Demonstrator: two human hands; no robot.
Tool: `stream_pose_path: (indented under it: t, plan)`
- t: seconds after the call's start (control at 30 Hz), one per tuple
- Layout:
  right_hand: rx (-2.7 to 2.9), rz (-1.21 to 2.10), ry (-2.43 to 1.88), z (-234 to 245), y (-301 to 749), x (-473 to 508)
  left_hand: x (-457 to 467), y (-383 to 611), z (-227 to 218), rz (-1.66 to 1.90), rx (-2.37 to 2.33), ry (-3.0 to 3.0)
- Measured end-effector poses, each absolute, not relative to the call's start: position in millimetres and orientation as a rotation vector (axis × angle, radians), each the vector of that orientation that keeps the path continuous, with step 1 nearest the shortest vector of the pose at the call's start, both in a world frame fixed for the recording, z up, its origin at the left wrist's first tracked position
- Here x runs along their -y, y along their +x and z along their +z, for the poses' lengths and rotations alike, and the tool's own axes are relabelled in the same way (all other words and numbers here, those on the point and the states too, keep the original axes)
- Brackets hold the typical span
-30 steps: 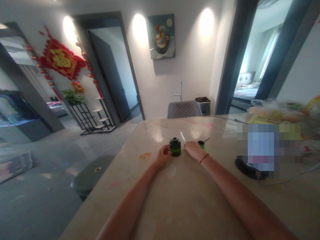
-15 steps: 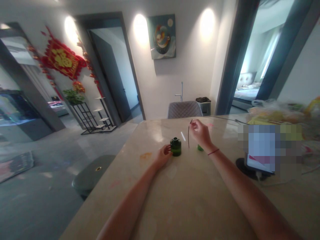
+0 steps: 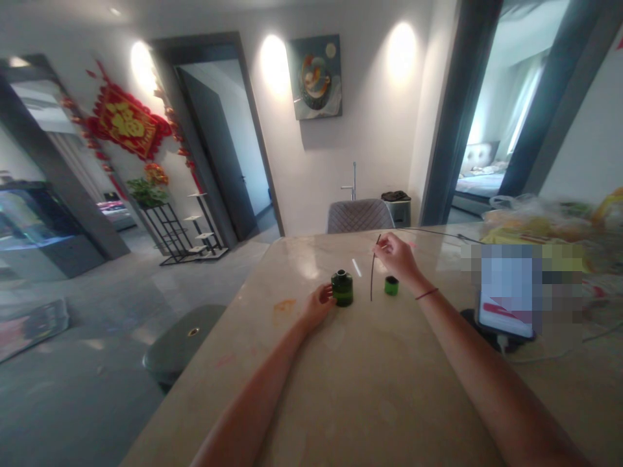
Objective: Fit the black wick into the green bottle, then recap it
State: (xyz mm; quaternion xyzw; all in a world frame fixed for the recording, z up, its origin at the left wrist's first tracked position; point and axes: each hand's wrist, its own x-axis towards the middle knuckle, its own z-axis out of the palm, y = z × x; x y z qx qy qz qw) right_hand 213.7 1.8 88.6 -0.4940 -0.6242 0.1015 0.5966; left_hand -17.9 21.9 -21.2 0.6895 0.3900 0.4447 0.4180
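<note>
A dark green glass bottle with a narrow open neck stands upright on the table. My left hand is curled round its left side, fingers against the glass. Raised to the right of the bottle, my right hand pinches a thin dark stick near its top; the stick hangs almost straight down, apart from the bottle. Below that hand a small green cup-like piece, dark inside, rests on the table. Behind the bottle lies a short white strip.
The pale stone table carries a phone on a dark stand with a white cable at right. Plastic bags are heaped behind it. A grey chair stands at the far edge, a green stool at left.
My right hand has shifted slightly right with the stick, whose lower end has dropped a little. The small green piece is now fully uncovered. My left hand stays at the bottle.
</note>
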Motion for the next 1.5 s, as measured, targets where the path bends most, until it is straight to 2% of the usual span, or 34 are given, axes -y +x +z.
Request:
stream_pose_path:
  t: [0.1,0.3,0.5,0.83,1.23,1.5]
  plan:
    - [1.35,0.331,-1.088,91.0,214.4,-2.9,-16.9,-16.2,-15.8,1.159,-1.109,1.85]
    - [1.057,0.759,-0.937,98.5,209.2,-1.7,5.7,-5.2,15.0,1.576,-1.356,2.171]
    - [0.896,0.932,-0.859,99.8,204.4,-1.6,14.7,2.9,31.5,1.595,-1.237,2.488]
    - [1.041,1.109,-0.799,83.7,185.0,-2.2,9.4,-6.5,29.4,1.689,-1.371,2.435]
    - [1.024,1.117,-0.897,66.1,157.9,-1.5,3.3,-12.3,16.4,1.744,-1.422,2.302]
    - [0.896,0.74,-0.91,73.7,193.0,-15.2,-4.9,-11.8,-4.0,1.463,-1.467,2.234]
